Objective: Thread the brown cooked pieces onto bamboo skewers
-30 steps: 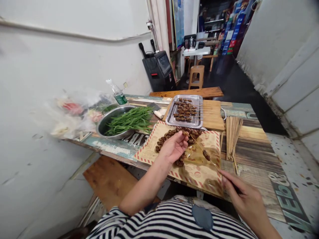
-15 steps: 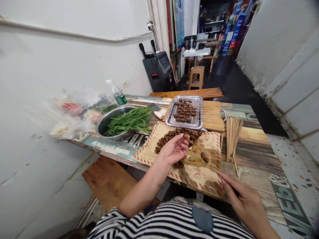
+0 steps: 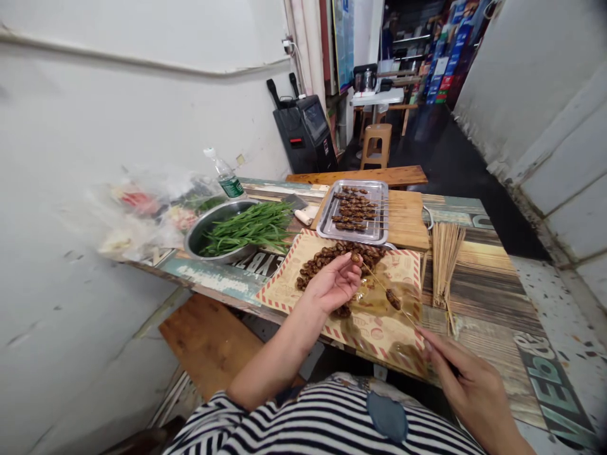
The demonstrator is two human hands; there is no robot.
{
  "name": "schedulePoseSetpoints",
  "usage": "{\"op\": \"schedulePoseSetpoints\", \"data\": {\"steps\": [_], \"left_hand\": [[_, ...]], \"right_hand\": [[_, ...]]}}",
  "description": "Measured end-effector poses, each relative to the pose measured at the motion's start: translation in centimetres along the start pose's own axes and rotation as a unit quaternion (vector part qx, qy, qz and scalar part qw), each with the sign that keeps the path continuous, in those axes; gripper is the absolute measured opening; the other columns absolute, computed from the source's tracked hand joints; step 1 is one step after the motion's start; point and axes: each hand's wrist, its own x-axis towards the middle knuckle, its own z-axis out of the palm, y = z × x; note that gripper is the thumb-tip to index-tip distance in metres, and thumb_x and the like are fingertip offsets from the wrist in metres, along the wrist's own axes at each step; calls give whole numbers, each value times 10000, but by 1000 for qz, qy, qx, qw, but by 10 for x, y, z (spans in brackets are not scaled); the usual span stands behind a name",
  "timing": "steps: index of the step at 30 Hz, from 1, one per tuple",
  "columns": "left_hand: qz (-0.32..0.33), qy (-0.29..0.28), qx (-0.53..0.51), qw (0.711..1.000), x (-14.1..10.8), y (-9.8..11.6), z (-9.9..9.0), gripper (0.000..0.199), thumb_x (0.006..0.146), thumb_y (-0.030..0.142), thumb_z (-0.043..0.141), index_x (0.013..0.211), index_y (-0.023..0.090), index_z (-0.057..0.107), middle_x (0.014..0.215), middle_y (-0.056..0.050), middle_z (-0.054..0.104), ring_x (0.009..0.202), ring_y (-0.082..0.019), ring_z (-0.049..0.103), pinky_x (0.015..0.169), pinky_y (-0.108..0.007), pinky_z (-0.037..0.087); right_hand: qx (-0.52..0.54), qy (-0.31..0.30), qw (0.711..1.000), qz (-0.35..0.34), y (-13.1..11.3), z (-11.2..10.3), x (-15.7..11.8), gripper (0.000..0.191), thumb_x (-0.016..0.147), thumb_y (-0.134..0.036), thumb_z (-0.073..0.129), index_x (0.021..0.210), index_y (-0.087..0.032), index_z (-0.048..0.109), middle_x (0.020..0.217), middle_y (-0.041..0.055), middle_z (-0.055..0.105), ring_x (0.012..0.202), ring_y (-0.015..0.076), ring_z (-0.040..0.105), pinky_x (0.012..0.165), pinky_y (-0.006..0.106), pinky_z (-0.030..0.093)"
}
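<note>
Pinching left hand [image 3: 336, 284]: thumb and fingertips closed on a small brown piece [image 3: 355, 258], palm turned up, over the paper.
Right hand [image 3: 467, 373]: closed on the lower end of a thin stick [image 3: 375, 277], at the near right corner of the paper.
Stick: slanting between the two hands, its upper end at the piece in the left fingertips; whether it has gone into that piece, I cannot tell.
Lump [image 3: 393, 299]: brown, threaded on the stick between the hands, nearer the right hand.
Paper [image 3: 374, 328]: cream with a red striped edge, flat on the table [image 3: 478, 284], oily and wet-looking on its right side.
Pile [image 3: 315, 262]: more brown pieces on the paper, partly hidden behind the left hand.
Tray [image 3: 327, 232]: metal, on a wooden board [image 3: 410, 224] beyond the paper, holding a row of loaded skewers [image 3: 353, 210] whose bare ends point right, past its rim.
Bundle [image 3: 444, 262]: bare sticks lying on the table, right of the paper.
Bowl [image 3: 192, 243]: metal, left of the paper, with long greens [image 3: 249, 227] hanging over its rim.
Bottle [image 3: 230, 183]: clear with a green label, leaning behind the bowl.
Bags [image 3: 137, 212]: clear plastic, left of the bowl, blurred.
</note>
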Motion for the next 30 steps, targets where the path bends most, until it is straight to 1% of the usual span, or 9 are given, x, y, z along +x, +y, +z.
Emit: {"op": "schedulePoseSetpoints", "data": {"steps": [5,11,16,20,25,30], "left_hand": [[-7,-5,-7,1000,0,0,0,67,784,124,524,747,84,562,746,-59,591,596,-54,512,463,-117,420],[-6,-5,-13,1000,-1,1,1,83,794,120,511,748,77,564,730,-62,588,599,-56,522,464,-112,424],[-5,-15,-21,1000,-2,1,0,101,800,121,502,749,68,571,731,-70,590,602,-62,526,468,-121,437],[3,-11,-15,1000,-2,0,0,103,795,117,508,737,64,574,722,-70,589,600,-59,523,474,-119,439],[17,-8,-7,1000,-2,-1,1,92,789,114,517,743,64,579,723,-64,588,613,-59,523,492,-119,444],[43,-13,13,999,-3,-3,4,113,790,117,519,721,58,589,712,-69,593,616,-66,527,499,-123,446]], "right_hand": [[-10,4,1000,-14,0,0,-2,275,829,-171,487,1068,-165,623,942,58,688,822,120,656,727,174,522],[1,6,1000,10,0,0,-3,276,824,-198,500,1067,-208,631,954,37,689,824,133,661,725,193,533],[6,1,1000,3,0,1,-3,290,818,-187,509,1082,-210,626,948,36,689,817,138,661,721,201,536],[2,-1,1000,6,-1,1,-3,280,823,-193,501,1068,-209,635,932,33,693,790,135,664,695,195,539],[-6,-10,1000,-2,0,0,-3,291,823,-185,504,1089,-206,618,955,31,687,806,126,661,707,185,533],[-4,-3,1000,-4,1,-2,-3,288,822,-190,505,1084,-204,623,943,34,690,802,126,661,707,187,533]]}}
